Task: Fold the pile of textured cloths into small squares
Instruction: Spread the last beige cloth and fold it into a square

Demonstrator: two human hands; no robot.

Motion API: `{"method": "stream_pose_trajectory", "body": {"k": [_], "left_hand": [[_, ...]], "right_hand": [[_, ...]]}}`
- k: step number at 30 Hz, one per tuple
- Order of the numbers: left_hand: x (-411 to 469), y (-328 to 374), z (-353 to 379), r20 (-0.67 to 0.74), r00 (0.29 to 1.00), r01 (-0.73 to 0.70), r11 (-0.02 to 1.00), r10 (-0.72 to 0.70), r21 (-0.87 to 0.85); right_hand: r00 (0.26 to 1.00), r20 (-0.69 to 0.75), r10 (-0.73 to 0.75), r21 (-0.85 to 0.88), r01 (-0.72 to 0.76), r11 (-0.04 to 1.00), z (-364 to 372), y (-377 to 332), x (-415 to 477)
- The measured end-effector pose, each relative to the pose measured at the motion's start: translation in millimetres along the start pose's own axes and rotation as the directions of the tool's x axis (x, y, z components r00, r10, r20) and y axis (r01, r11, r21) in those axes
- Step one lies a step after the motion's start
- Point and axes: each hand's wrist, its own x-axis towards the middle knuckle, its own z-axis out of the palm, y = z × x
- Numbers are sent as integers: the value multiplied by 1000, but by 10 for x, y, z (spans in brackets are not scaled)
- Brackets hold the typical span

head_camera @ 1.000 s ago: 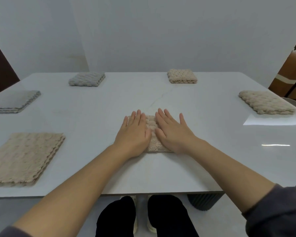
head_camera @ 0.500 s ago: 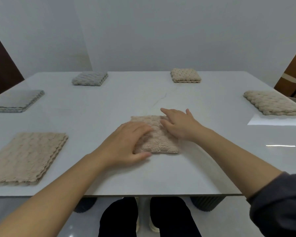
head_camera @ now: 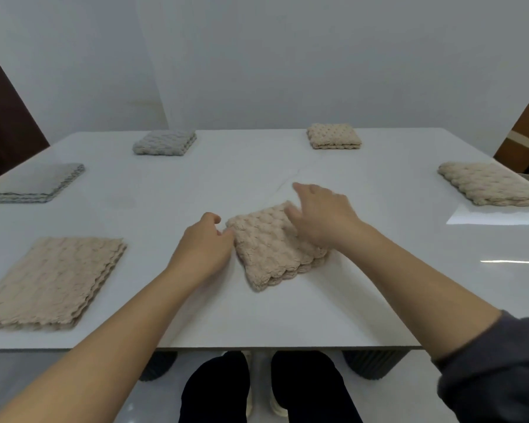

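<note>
A beige bubble-textured cloth (head_camera: 269,248), folded into a small thick square, lies turned at an angle in the middle of the white table (head_camera: 257,319). My left hand (head_camera: 203,248) pinches its left corner with curled fingers. My right hand (head_camera: 321,215) rests on the cloth's far right part, fingers spread, covering that edge. A stack of flat beige cloths (head_camera: 48,279) lies at the near left. A stack of flat grey cloths (head_camera: 34,184) lies further back on the left.
A small folded grey square (head_camera: 164,142) sits at the far left and a small folded beige square (head_camera: 333,136) at the far right. A pile of folded beige cloths (head_camera: 489,183) lies at the right edge. A brown chair (head_camera: 526,138) stands beyond it.
The folded cloth has turned from square-on to a tilted position. My left hand moved off its top to its left corner, and my right hand shifted to its far right part.
</note>
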Motion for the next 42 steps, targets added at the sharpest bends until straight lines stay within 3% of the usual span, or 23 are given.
{"method": "stream_pose_trajectory", "body": {"k": [3, 6, 11, 33, 39, 42], "left_hand": [[-56, 197, 174, 7, 996, -94, 990, 93, 103], [-200, 296, 381, 92, 988, -140, 976, 125, 169], [-340, 300, 582, 104, 976, -218, 909, 194, 355], [-1178, 1405, 1590, 248, 891, -443, 849, 381, 289], [-1212, 1418, 1602, 234, 924, -371, 855, 302, 363], [-1176, 1462, 1519, 261, 908, -407, 834, 327, 372]], "right_hand": [[976, 114, -186, 33, 183, 983, 208, -128, 76], [971, 180, -158, 47, 152, 987, 405, -128, 75], [986, 151, -66, 79, 54, 995, 436, -11, -101], [965, 106, 241, -13, -241, 971, 170, 1448, -1243], [967, 121, 226, -26, -224, 974, 160, 1486, -1253], [980, 79, 181, -52, -177, 983, 110, 1465, -1243]]}}
